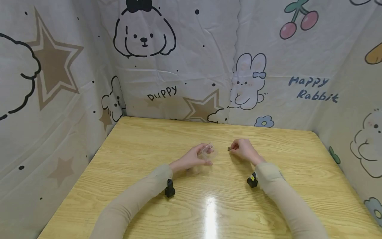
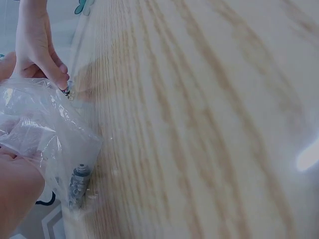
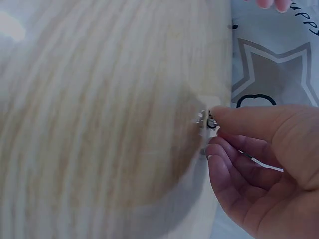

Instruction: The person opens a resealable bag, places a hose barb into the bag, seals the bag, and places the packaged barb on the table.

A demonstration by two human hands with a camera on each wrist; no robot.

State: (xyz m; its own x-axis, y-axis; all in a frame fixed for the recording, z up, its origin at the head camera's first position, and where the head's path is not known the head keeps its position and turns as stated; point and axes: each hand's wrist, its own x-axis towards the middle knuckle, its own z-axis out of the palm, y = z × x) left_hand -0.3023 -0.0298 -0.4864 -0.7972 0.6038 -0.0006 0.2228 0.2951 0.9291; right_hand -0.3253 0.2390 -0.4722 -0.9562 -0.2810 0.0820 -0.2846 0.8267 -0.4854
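Observation:
My left hand [image 1: 195, 156] holds a clear crinkled plastic bag [image 2: 55, 124], its thumb and fingers curved round it. Inside or behind the film, near the bag's lower corner, shows a small dark-grey metallic piece [image 2: 79, 184]; its kind is unclear. To the right, my right hand [image 1: 243, 150] pinches a tiny shiny metal piece [image 3: 202, 118] between thumb and forefinger, just above the table. That piece has a small ring-like part, and the fingertips hide some of it. In the head view a short gap separates the two hands.
The wood-grained table [image 1: 143, 139] reaches back to a printed cloth [image 1: 191, 66] that hangs behind it and at both sides. A black camera [image 1: 170, 189] sits at the left wrist, another black camera [image 1: 252, 181] at the right. Glare [image 1: 210, 215] brightens the near tabletop.

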